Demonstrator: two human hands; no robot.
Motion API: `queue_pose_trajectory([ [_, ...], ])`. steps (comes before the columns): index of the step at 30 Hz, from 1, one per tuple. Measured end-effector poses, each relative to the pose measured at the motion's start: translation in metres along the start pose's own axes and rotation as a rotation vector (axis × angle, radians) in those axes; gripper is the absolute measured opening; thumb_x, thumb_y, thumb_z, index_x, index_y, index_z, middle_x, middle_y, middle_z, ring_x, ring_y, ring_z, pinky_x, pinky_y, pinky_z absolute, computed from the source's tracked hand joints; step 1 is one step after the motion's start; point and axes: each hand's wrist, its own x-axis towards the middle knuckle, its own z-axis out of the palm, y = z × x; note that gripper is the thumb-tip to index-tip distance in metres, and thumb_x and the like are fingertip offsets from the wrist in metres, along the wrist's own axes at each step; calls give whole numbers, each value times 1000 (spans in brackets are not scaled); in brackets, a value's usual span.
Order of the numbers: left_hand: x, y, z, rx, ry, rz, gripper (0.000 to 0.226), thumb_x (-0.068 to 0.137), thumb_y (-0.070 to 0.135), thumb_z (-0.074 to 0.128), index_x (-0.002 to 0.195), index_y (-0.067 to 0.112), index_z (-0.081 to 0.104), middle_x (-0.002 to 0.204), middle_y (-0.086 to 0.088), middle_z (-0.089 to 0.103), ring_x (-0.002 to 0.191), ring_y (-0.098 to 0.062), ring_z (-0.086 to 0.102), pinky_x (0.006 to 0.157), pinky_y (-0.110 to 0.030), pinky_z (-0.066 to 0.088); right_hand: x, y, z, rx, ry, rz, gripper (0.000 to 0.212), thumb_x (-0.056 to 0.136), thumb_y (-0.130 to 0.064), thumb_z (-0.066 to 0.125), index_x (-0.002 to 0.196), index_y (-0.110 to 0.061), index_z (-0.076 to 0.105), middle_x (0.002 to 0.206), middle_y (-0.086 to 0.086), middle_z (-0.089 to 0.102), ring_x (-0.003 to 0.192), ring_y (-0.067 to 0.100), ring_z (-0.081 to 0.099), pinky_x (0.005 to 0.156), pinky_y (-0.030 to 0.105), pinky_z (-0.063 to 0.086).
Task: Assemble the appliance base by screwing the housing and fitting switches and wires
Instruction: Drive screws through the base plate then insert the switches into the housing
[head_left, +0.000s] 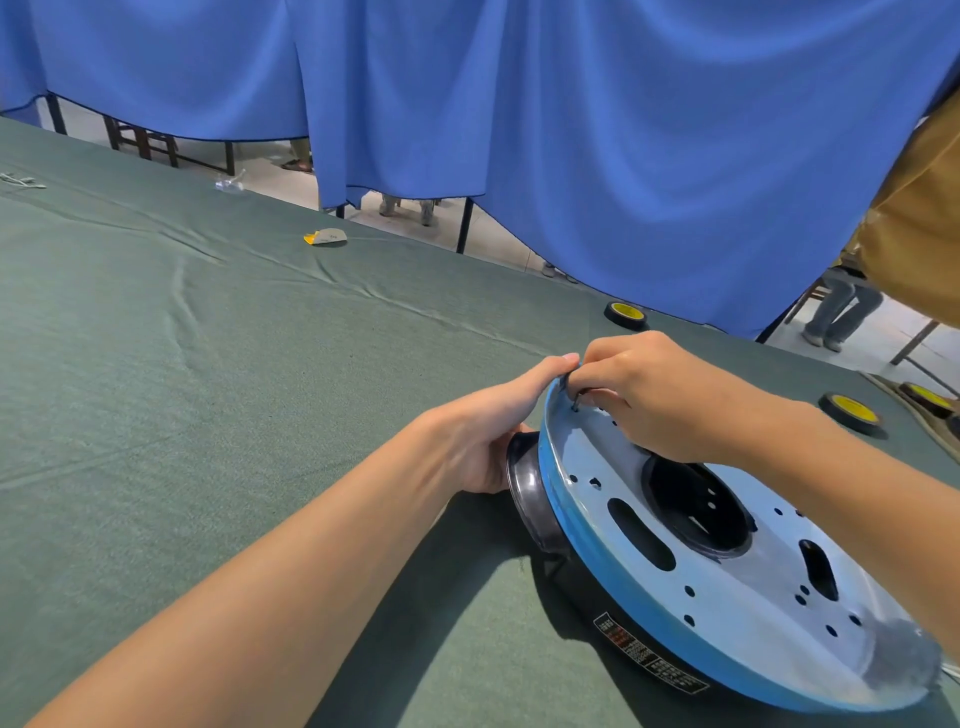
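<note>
Two hands are on the job: your left hand (488, 441) grips the far left rim of the blue base (748, 623), thumb laid over the edge and palm against the black collar (530, 493) beneath it. Your right hand (654, 395) pinches a small dark piece (576, 400) with curled fingertips at a hole just inside that rim. I cannot tell whether the piece is a screw, a clip or a wire end. The base sits on the green counter (208, 364) at the near right, tilted, with its open side facing up and toward you and its printed label (649, 654) low on the near wall. To do this step well, I would hold the left grip firm so the tilted base cannot rock or roll. Line the piece square to the hole before pushing or turning, and use fingertip force only. If it binds, back off and realign rather than forcing it against the painted rim.
</note>
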Motion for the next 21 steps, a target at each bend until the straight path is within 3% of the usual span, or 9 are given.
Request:
queue_pose_trajectory([
  [10,0,0,2,15,2,-8,75,75,74,63,111,8,68,100,-11,68,82,-27,66,75,-33,58,-1,-1,-8,-60,-50,78,18,98,-12,53,100,-15,71,89,-1,57,77,15,45,75,29,43],
  [13,-1,0,2,16,-4,-4,71,76,73,62,102,8,69,93,-11,69,71,-25,68,66,-30,59,1,-3,-9,-73,-75,87,19,98,-15,52,98,-15,71,85,-1,57,77,16,47,74,29,43],
  [18,-2,-1,3,23,36,1,71,75,74,63,100,7,68,91,-11,70,65,-23,69,60,-29,59,5,-6,0,-99,-143,124,37,101,-29,46,67,-16,48,58,-8,40,58,12,39,59,27,29],
  [21,-2,-1,3,19,35,4,74,75,74,62,105,7,69,91,-11,71,66,-23,70,61,-29,59,5,1,-1,29,-116,176,46,98,-38,50,55,-23,44,52,-5,46,52,11,41,54,31,31],
])
